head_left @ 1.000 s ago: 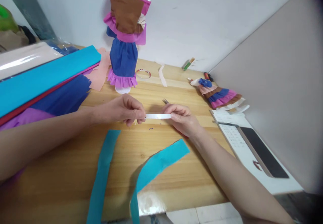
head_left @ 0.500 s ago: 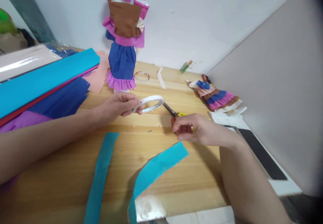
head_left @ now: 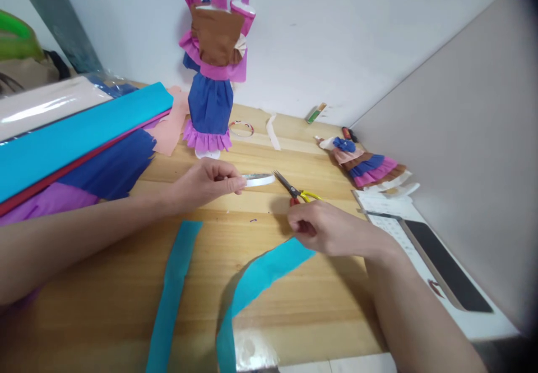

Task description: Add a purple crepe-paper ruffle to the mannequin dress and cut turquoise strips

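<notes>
My left hand (head_left: 208, 182) holds a white tape roll (head_left: 259, 180) edge-on, just above the wooden table (head_left: 294, 306). Small scissors (head_left: 294, 189) with yellow and red handles lie right of the roll, blades pointing toward it. My right hand (head_left: 325, 230) rests on the table with its fingers curled over the red handle. Two teal crepe paper strips lie in front of me, a straight one (head_left: 172, 294) and a curved one (head_left: 256, 283) that ends by my right hand.
A mannequin in a blue, pink and brown paper dress (head_left: 210, 82) stands at the back. Crepe paper rolls (head_left: 75, 132) fill the left side. A small dressed doll (head_left: 361, 163) lies at the right, by a phone (head_left: 445, 264) on white sheets. A grey partition (head_left: 462, 126) bounds the right.
My right hand let go of the tape end and dropped onto the scissors' handles. My left hand kept the roll, tilted it up, then brought it level again.
</notes>
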